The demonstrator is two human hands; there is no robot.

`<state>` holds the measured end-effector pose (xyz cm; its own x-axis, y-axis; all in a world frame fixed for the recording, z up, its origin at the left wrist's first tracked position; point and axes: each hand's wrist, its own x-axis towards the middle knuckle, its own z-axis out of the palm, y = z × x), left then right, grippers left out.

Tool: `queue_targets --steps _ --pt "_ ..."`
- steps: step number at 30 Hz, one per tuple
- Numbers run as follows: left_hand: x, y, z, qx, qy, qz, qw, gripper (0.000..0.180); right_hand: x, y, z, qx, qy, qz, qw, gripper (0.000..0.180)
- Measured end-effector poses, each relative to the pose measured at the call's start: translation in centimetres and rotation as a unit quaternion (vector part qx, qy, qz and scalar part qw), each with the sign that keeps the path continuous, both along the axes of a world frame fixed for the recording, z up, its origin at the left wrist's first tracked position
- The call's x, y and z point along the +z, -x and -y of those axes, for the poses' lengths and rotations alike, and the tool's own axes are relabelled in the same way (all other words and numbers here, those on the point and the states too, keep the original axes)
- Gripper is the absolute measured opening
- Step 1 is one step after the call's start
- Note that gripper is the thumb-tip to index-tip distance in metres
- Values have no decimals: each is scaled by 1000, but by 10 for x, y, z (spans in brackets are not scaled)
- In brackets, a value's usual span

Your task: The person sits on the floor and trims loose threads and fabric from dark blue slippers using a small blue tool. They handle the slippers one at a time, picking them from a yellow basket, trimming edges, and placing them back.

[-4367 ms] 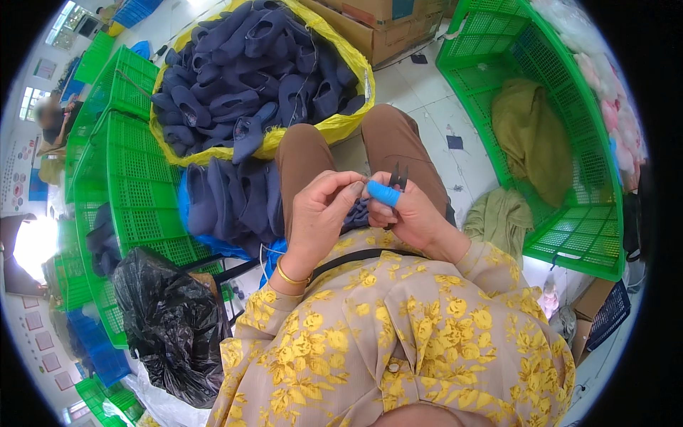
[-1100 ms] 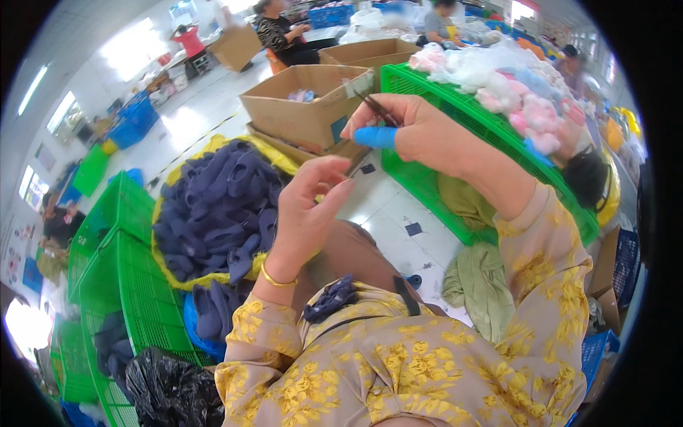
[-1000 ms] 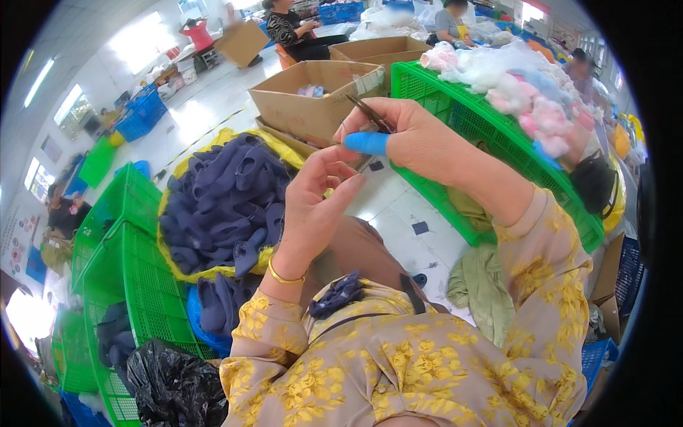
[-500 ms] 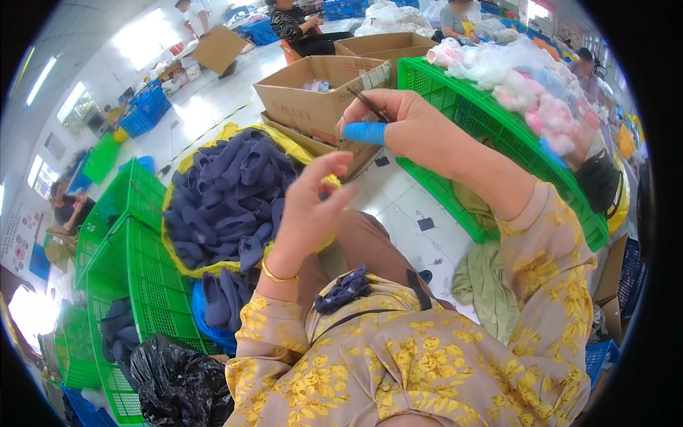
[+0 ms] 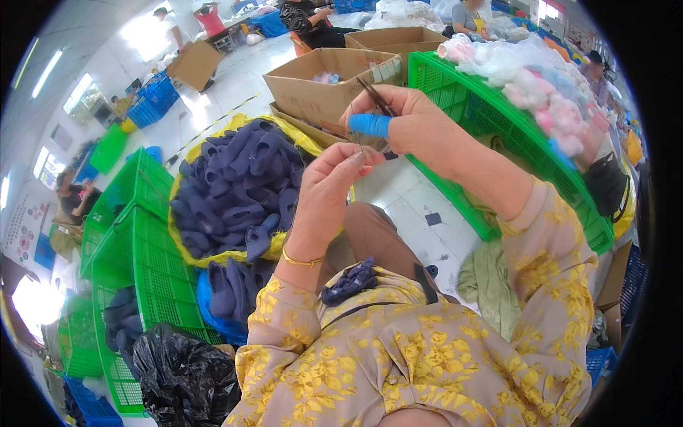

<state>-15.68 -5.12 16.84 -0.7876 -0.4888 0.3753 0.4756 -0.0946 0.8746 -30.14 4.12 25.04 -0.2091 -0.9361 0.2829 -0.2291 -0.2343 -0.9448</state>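
Note:
My right hand point(image 5: 409, 121), with blue tape wrapped round one finger, is closed on a slim dark two-pronged hand tool point(image 5: 377, 97); its prongs point up and left. Just below, my left hand point(image 5: 333, 174) has thumb and fingertips pinched together. What they hold, if anything, is too small to make out, though a thin strand seems to run between the two hands. A bunched dark blue piece of cloth point(image 5: 350, 283) rests on my lap. Left of my hands, many dark blue shoe-like pieces point(image 5: 238, 181) fill a yellow sack point(image 5: 186, 250).
Green plastic crates point(image 5: 171, 263) stand at left beside a black plastic bag point(image 5: 186, 377). An open cardboard box point(image 5: 313, 82) is ahead. At right, a long green crate point(image 5: 491, 135) sits by pink, white and blue plush pieces point(image 5: 551, 107). Other people work farther back.
My left hand has moved up and right to my right hand, its spread fingers now pinched together. The view has shifted slightly. Another person in red shows at the back.

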Motion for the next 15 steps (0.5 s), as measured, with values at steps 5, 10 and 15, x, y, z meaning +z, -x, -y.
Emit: queue_targets --steps 5,10,15 --pt "4 0 -1 33 18 51 998 27 -6 6 2 3 0 -6 1000 20" --pt "8 -3 2 40 8 14 999 28 -3 1 -1 21 -28 -6 999 15" --pt "6 2 -2 76 46 -15 996 17 -9 0 1 31 -22 11 999 11"
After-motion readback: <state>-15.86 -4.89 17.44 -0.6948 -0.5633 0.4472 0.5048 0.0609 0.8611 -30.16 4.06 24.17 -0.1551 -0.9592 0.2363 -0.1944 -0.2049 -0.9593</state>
